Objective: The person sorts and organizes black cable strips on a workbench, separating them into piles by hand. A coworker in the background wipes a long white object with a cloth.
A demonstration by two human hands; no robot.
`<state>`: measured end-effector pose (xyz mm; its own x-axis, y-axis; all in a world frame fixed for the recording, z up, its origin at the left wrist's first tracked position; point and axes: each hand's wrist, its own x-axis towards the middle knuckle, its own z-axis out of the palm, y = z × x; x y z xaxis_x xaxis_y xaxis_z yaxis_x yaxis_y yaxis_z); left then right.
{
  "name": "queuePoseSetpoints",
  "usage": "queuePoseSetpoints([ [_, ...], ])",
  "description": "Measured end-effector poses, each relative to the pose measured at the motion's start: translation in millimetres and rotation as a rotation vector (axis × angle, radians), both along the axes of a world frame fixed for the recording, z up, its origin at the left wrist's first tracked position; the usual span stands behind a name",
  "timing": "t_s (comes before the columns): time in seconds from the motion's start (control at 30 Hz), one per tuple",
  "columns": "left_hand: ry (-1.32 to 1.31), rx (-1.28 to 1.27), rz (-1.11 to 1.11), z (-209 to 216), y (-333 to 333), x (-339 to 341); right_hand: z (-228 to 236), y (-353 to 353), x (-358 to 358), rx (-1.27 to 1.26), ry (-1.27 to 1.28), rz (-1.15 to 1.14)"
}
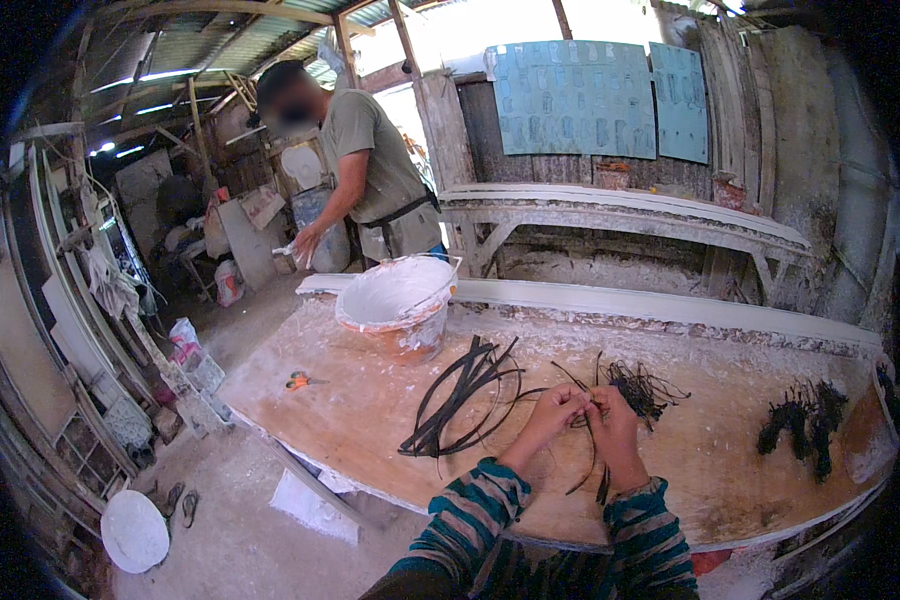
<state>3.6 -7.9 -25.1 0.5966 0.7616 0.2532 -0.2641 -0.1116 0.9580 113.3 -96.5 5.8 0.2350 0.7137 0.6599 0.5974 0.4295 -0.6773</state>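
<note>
My left hand (553,418) and my right hand (615,428) meet fingertip to fingertip above the wooden table (370,430). Both are closed in a pinch on thin black strips (603,488), whose ends stick out above and below the fingers; exactly how they are gripped is hidden. Left of my hands lies a loose, looped bundle of long black strips (450,400). Just beyond my right hand is a tangled pile of shorter black strands (642,390). Toward the right end sit dark, knotted clumps (805,425).
Orange-handled scissors (300,380) lie at the table's left. A white-crusted orange basin (400,310) stands near the far edge. Beyond the table a person (365,150) stands with one hand lowered. A long white-coated bench (620,210) runs along the back wall. A white round lid-like object (135,530) is at lower left.
</note>
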Motion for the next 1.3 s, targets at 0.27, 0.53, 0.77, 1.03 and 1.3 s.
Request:
queuePoseSetpoints([
  [0.27, 0.035, 0.189, 0.043, -2.5, 1.2, 3.4, -1.9, 1.3, 4.5, -0.026, -0.065, -0.071],
  [0.53, 0.179, 0.282, 0.165, 5.8, -8.3, 2.2, -6.7, 3.9, 8.3, -0.090, -0.171, -0.122],
  [0.77, 0.293, 0.391, 0.218, 7.9, -8.7, -1.1, -9.0, 5.8, 12.3, -0.111, -0.225, -0.102],
  [1.03, 0.393, 0.406, 0.253, 4.4, -6.3, -0.2, -8.4, 6.0, 12.4, -0.125, -0.272, -0.128],
  [1.3, 0.403, 0.440, 0.284, 5.5, -9.6, 0.1, -7.7, 5.8, 12.3, -0.127, -0.252, -0.118],
])
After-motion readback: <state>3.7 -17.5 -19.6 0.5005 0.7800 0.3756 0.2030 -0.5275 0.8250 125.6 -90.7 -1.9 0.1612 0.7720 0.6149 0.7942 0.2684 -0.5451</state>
